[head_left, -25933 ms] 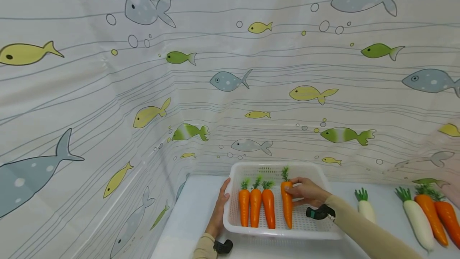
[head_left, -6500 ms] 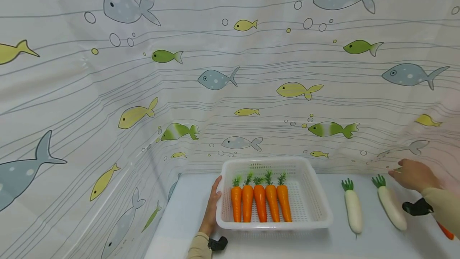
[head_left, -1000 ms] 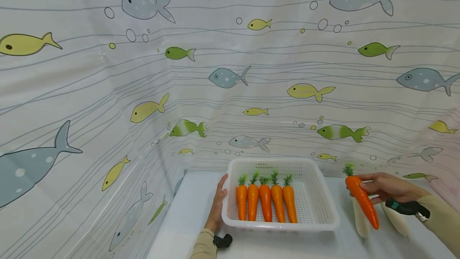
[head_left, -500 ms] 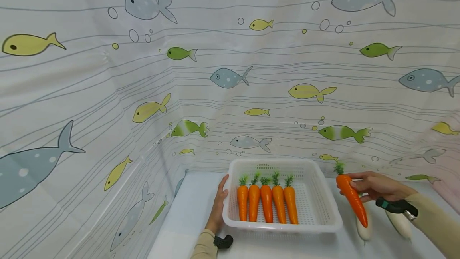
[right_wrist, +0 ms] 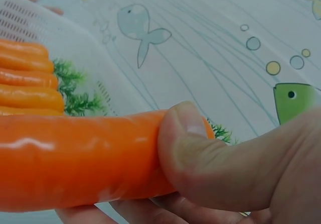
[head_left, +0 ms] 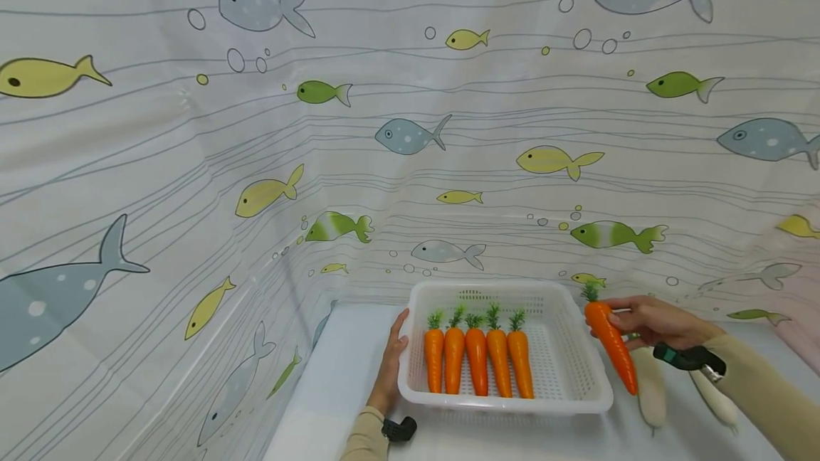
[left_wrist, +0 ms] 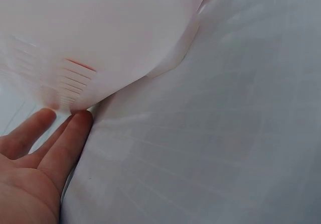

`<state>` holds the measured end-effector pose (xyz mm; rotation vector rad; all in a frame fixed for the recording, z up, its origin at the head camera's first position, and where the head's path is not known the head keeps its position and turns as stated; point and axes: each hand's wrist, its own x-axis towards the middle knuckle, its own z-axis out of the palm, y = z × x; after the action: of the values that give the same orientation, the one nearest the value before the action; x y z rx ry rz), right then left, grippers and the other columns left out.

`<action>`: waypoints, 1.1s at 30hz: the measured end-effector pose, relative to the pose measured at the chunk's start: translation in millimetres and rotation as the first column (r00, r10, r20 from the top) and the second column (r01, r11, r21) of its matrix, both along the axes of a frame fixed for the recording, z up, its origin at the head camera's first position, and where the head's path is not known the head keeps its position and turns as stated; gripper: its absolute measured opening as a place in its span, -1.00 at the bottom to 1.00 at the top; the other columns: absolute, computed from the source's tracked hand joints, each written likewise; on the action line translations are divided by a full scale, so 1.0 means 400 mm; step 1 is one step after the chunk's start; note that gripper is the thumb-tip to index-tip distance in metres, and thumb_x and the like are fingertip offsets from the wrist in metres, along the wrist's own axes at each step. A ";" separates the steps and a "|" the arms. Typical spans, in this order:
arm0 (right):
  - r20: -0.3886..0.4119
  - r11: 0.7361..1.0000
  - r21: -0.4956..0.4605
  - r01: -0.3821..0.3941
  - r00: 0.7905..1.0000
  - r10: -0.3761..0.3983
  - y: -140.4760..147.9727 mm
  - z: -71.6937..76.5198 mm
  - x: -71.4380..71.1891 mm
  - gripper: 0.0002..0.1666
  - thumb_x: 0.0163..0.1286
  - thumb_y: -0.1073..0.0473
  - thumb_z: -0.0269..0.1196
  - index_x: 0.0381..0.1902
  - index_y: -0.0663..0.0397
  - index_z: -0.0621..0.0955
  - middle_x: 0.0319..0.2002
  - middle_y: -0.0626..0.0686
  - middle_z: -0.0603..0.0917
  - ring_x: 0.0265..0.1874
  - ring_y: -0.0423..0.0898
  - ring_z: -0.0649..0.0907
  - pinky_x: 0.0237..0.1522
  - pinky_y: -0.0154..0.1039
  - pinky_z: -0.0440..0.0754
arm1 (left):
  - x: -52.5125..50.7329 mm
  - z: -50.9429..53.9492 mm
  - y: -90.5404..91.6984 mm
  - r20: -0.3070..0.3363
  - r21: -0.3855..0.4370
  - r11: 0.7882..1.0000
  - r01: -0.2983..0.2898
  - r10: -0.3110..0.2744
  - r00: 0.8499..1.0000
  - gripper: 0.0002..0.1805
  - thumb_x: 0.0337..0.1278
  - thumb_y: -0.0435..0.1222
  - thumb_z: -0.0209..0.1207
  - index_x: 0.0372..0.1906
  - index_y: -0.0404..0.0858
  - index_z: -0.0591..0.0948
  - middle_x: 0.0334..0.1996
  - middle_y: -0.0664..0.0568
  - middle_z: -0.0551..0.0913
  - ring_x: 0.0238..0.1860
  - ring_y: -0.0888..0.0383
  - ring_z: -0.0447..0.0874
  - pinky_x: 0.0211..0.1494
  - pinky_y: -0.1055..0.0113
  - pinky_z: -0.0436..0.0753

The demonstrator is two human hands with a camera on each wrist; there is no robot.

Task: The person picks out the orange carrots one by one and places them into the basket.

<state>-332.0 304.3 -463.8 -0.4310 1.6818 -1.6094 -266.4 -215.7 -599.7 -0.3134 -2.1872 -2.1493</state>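
My right hand (head_left: 660, 322) grips an orange carrot (head_left: 611, 347) with a green leafy top, held beside the right wall of a white plastic basket (head_left: 506, 404). In the right wrist view the thumb (right_wrist: 200, 158) presses on top of the carrot (right_wrist: 85, 156), with fingers beneath it. Inside the basket, a row of several carrots (head_left: 477, 361) lies side by side at the left, tops pointing away. My left hand (head_left: 387, 368) rests against the basket's left wall. Its fingers look fairly straight in the left wrist view, tips touching the slotted basket wall (left_wrist: 110, 28).
Two white radishes lie on the table right of the basket: a nearer one (head_left: 651, 393), partly under the right hand, and a farther one (head_left: 717, 400) partly behind the wrist. A fish-patterned curtain (head_left: 487, 105) rises behind and to the left of the white table (head_left: 333, 375).
Over the last second my right hand has carried the carrot left, from above the radishes to beside the basket's edge. Much earlier, the basket held fewer carrots. My left hand stays in place.
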 end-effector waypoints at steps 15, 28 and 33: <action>-0.038 1.000 -0.010 0.011 0.999 -0.011 -0.084 -0.008 -0.009 -0.38 0.72 0.21 0.01 0.60 0.38 0.26 0.16 0.09 0.77 0.13 0.06 0.78 0.16 0.11 0.76 | -0.001 -0.003 0.001 0.028 -0.012 1.000 -0.009 0.010 1.000 -0.37 0.68 0.02 -0.31 0.72 0.25 0.02 0.76 0.05 -0.06 0.69 -0.20 0.04 0.65 -0.36 0.10; -0.078 0.987 0.059 0.150 0.986 -0.145 -0.213 -0.023 0.020 -0.16 0.62 0.21 0.20 0.59 0.58 0.10 0.06 0.13 0.75 -0.04 0.04 0.80 0.00 0.07 0.82 | 0.000 -0.003 -0.001 0.024 -0.015 1.000 -0.017 0.018 1.000 -0.38 0.68 0.03 -0.32 0.71 0.27 0.04 0.75 0.07 -0.03 0.70 -0.19 0.03 0.66 -0.37 0.05; -0.098 0.989 0.069 0.127 0.988 -0.120 -0.236 -0.038 0.024 -0.16 0.60 0.22 0.21 0.56 0.64 0.12 0.07 0.16 0.73 -0.05 0.04 0.79 -0.01 0.09 0.82 | 0.000 -0.001 0.001 0.017 -0.014 1.000 -0.017 0.017 1.000 -0.37 0.67 0.03 -0.32 0.72 0.26 0.03 0.75 0.06 -0.03 0.69 -0.19 0.05 0.66 -0.38 0.07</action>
<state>-322.4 209.7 -478.9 -0.3758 1.8657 -1.6299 -266.5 -215.1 -600.1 -0.2773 -2.2061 -2.1372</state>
